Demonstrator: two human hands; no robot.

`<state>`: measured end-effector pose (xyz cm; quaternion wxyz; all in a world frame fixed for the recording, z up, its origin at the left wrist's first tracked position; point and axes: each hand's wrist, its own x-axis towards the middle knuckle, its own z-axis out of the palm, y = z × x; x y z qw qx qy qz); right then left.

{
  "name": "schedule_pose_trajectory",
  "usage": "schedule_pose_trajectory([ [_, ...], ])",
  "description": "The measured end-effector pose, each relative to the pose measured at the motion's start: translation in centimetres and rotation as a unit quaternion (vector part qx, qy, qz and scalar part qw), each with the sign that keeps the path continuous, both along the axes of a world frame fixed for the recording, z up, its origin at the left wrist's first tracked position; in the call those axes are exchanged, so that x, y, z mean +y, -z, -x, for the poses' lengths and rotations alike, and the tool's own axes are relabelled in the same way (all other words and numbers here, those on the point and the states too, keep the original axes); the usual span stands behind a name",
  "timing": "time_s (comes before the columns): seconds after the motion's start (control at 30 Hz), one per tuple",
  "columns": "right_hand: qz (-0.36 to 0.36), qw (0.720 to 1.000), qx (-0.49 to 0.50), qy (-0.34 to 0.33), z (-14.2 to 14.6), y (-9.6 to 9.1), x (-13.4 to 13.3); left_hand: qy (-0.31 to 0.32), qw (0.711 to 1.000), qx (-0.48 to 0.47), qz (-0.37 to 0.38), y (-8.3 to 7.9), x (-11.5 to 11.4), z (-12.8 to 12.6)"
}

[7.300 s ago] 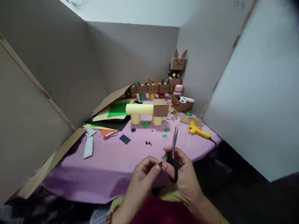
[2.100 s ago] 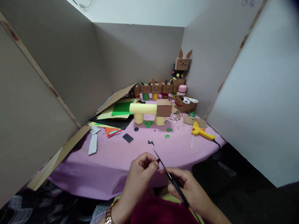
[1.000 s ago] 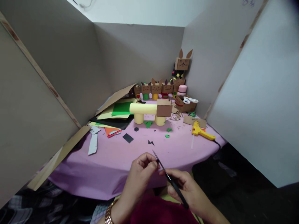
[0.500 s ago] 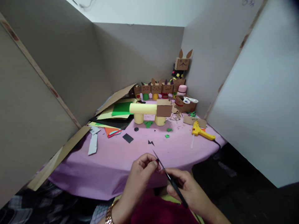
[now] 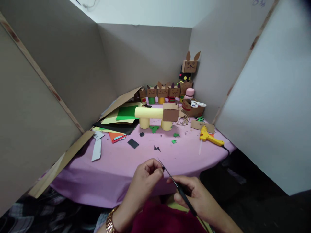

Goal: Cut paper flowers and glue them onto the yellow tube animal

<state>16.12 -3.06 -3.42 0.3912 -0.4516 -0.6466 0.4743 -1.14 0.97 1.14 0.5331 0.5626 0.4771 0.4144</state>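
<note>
My left hand (image 5: 145, 179) is closed in a pinch on a tiny dark scrap (image 5: 163, 168) at the near edge of the purple table (image 5: 116, 165). My right hand (image 5: 196, 197) grips black scissors (image 5: 178, 189), whose blades point up and left to the scrap. Beyond them stands a paper-roll animal (image 5: 156, 116) with a yellow body, two yellow legs and a brown box head.
Small black and green scraps (image 5: 132, 143) lie on the cloth. Coloured paper sheets (image 5: 121, 118) are stacked at the left. A yellow glue gun (image 5: 209, 137) lies at the right. Cardboard box figures (image 5: 162, 92) and a box with white scissors (image 5: 194, 107) line the back corner. Cardboard walls enclose the table.
The scissors swung from pointing straight up to slanting left at my left fingertips. Over the last second both hands hardly moved.
</note>
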Motion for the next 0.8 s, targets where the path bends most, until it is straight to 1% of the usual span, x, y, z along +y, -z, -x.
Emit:
schedule_pose_trajectory([
  [0.3,0.008,1.0,-0.025,0.005,-0.1,-0.1,0.0,0.025,1.0,0.011,0.004,0.3,0.4,0.4],
  [0.53,0.036,0.999,0.003,0.008,0.0,0.1,0.0,0.019,1.0,-0.001,0.006,0.3,0.3,0.3],
  [0.67,0.064,0.995,0.075,0.02,0.5,0.1,0.3,0.018,1.0,0.002,0.011,0.6,0.5,0.4],
  [0.8,0.073,0.976,0.189,0.085,1.4,-0.4,1.3,0.049,0.999,0.014,0.01,1.2,0.6,0.4],
])
